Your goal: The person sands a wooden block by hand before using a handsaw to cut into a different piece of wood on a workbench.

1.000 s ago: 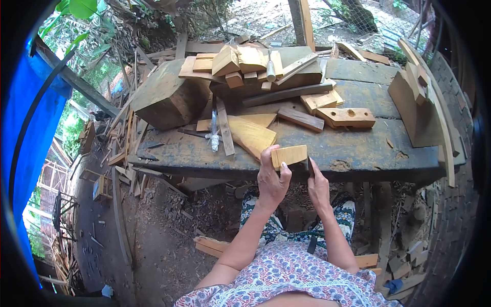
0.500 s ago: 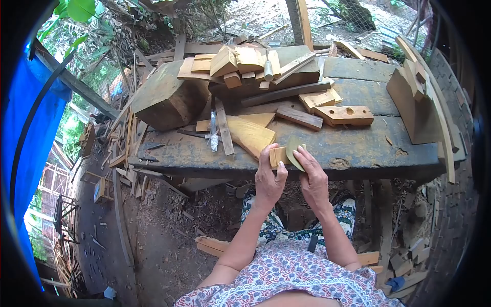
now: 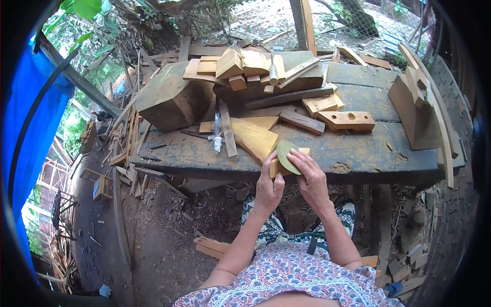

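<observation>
Near the front edge of the workbench, my left hand grips a small light-brown wooden block, thumb on the near side and fingers on the far side. My right hand presses an olive-green round sheet, which looks like a sandpaper disc, against the top of the block. The disc covers the block's middle, and one end of the block shows beyond it on the right. Just beyond my left hand lies a broad, curved yellowish piece of wood.
A chisel-like tool with a wrapped handle lies left of the curved piece. Wood blocks are piled at the back beside a large timber block. A block with holes lies to the right. Offcuts and shavings litter the ground.
The disc has shifted left over the block and now lies flatter, with my right fingers spread on it. My left hand still grips the block.
</observation>
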A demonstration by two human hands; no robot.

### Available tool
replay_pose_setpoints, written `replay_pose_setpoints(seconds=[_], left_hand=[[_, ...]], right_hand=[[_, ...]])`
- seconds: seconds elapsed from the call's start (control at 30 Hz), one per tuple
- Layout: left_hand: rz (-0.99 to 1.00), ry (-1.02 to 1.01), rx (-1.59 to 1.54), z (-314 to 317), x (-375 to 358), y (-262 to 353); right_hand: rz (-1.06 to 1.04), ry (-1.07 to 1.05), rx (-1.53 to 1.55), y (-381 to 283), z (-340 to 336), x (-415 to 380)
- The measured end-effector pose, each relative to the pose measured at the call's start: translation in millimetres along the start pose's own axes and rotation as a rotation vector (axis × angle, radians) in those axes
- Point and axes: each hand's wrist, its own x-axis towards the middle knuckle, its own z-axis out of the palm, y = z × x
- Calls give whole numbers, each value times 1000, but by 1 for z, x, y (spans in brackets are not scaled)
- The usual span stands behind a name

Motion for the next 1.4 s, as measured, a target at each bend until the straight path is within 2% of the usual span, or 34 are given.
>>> replay_pose_setpoints(seconds=[0.13, 0.23, 0.33, 0.5, 0.6, 0.67, 0.73, 0.8, 0.87, 0.97, 1.13, 1.2, 1.23, 1.27, 1.33, 1.4], left_hand=[[-1, -13, 2, -4, -1, 0], [51, -20, 10, -4, 2, -6], [44, -13, 4, 0, 5, -8], [61, 93, 2, 7, 7, -15], [18, 90, -6, 3, 9, -10], [31, 84, 0, 1, 8, -12], [38, 78, 6, -1, 11, -13], [1, 46, -24, -3, 12, -10], [32, 13, -14, -3, 16, -4], [45, -34, 2, -5, 20, 6], [-76, -46, -17, -15, 17, -1], [-120, -15, -3, -17, 16, -4], [-112, -12, -2, -18, 18, -4], [-119, -16, -15, -19, 18, -5], [-144, -27, -25, -20, 14, -4], [-145, -60, -43, -19, 16, 1]], right_hand=[[-2, -12, 6, 9, -4, -7], [124, -26, -62, 27, -9, -11], [142, -81, -53, 21, -19, -9], [121, -54, -13, 20, -16, -11], [213, 30, 21, 53, -5, -24], [527, -79, 55, 71, -3, -33], [499, -38, 42, 61, -3, -32], [272, 102, 118, 31, -9, -26], [218, 109, 103, 6, -17, -15], [23, 47, 4, 1, -15, -8], [181, 40, 23, 68, 0, -28], [520, -46, 79, 85, 2, -35], [556, -47, 74, 84, 0, -37], [550, -47, 75, 83, 0, -37], [336, 150, 187, 58, -1, -36], [276, 167, 163, 40, -1, -26]])
